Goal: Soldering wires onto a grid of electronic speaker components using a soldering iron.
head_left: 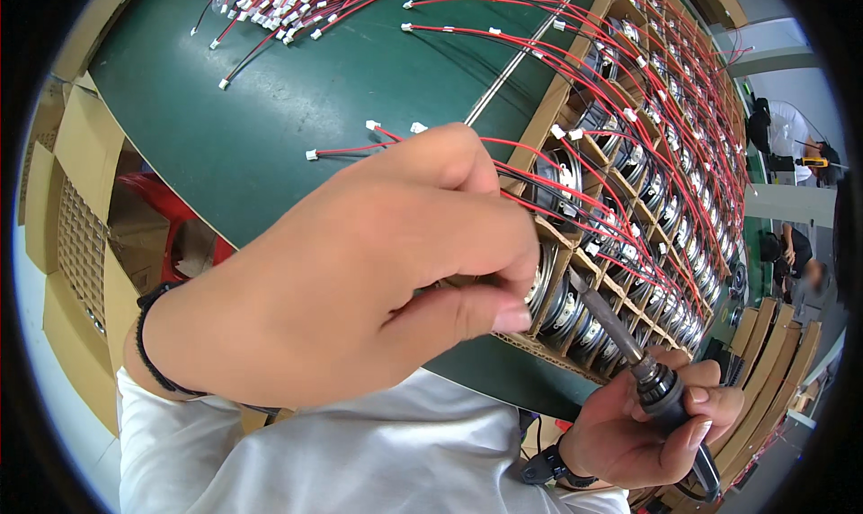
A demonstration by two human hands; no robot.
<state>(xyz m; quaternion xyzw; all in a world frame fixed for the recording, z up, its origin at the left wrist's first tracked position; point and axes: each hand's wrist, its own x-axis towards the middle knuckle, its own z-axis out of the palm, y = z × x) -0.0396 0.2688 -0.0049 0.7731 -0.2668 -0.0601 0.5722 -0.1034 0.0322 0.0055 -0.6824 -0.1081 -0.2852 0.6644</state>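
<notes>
My left hand (360,271) fills the middle of the head view, with its back turned up. Its fingers are curled and the thumb is pressed in beside the box's near corner; whatever they pinch is hidden. My right hand (629,438), lower right, grips a soldering iron (662,395) by its black handle. The iron's tip points up and left, over the round metal speakers (589,334). These sit in the cells of a cardboard divider box (548,109). Red and black wires (517,145) with white plugs lie across the speakers, some passing behind my left hand.
A heap of loose red and black wires with white plugs (279,10) lies at the far left of the green table (225,127). Open cardboard boxes (90,145) and a red stool (171,208) stand at left. Stacked cardboard (764,370) and another person (796,249) are at right.
</notes>
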